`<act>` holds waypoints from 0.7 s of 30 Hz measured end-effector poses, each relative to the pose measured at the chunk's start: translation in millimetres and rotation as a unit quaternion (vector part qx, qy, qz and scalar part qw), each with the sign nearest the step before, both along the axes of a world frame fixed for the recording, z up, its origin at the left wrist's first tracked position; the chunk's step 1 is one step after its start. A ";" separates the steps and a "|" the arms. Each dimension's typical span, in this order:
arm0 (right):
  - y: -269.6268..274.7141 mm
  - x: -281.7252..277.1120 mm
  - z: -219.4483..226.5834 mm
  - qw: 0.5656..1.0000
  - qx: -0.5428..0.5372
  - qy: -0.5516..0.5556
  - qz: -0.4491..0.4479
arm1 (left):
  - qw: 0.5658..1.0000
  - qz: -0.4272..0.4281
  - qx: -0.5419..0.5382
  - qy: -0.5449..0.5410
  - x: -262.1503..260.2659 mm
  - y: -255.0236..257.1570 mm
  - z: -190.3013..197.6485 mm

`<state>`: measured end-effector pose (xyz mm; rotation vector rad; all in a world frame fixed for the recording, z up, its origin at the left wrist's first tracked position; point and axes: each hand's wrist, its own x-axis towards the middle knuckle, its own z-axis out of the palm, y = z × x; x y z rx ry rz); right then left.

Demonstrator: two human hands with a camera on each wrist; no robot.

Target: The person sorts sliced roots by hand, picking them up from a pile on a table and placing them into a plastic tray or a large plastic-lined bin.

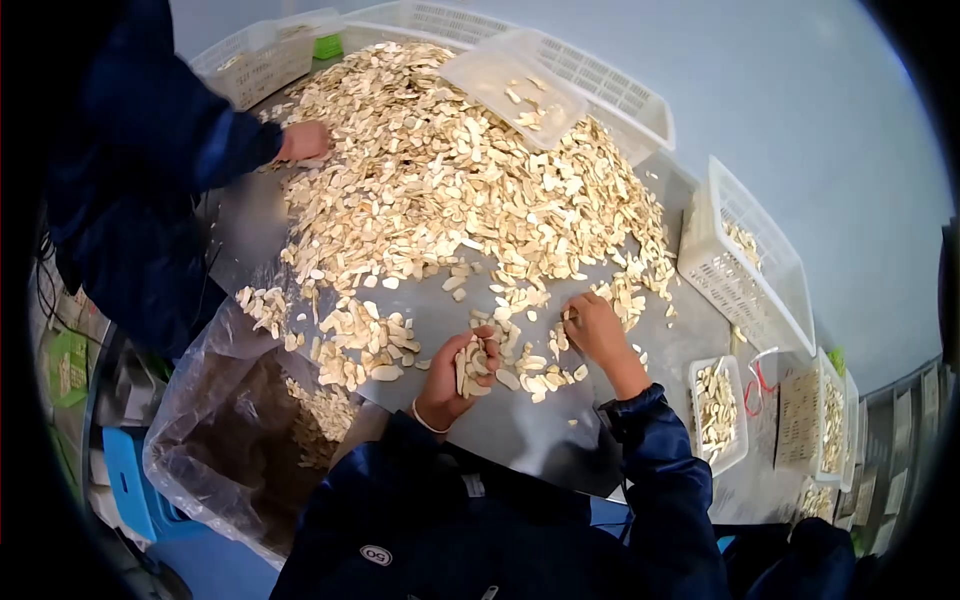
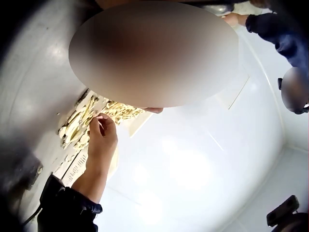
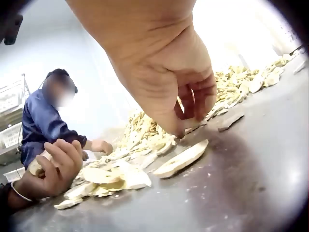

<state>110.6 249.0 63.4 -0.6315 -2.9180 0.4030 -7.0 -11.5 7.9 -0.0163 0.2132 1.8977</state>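
Observation:
A large heap of pale, oblong dried slices [image 1: 440, 180] covers the grey metal table [image 1: 440, 300], with loose ones scattered towards its near edge. In the head view my left hand [image 1: 452, 372], palm up, holds a small bunch of the slices [image 1: 472, 366] in its curled fingers. To its right, my right hand [image 1: 597, 330] reaches down to the tabletop among scattered slices. Its thumb and fingertips pinch a slice at the table, mostly hidden by the fingers in the right wrist view [image 3: 166, 72]. One long slice [image 3: 182, 158] lies just beside these fingertips.
A plastic-lined bag [image 1: 215, 430] with slices sits at the near left. White baskets [image 1: 745, 265] stand along the right and back edges, and a small tray of slices [image 1: 717, 410] is at right. Another person's hand [image 1: 304, 141] touches the heap's left side.

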 end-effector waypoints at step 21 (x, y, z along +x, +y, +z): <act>-152.1 314.1 -42.0 0.911 0.164 0.218 -0.309 | 0.978 -0.195 -0.064 0.029 57.1 45.4 30.9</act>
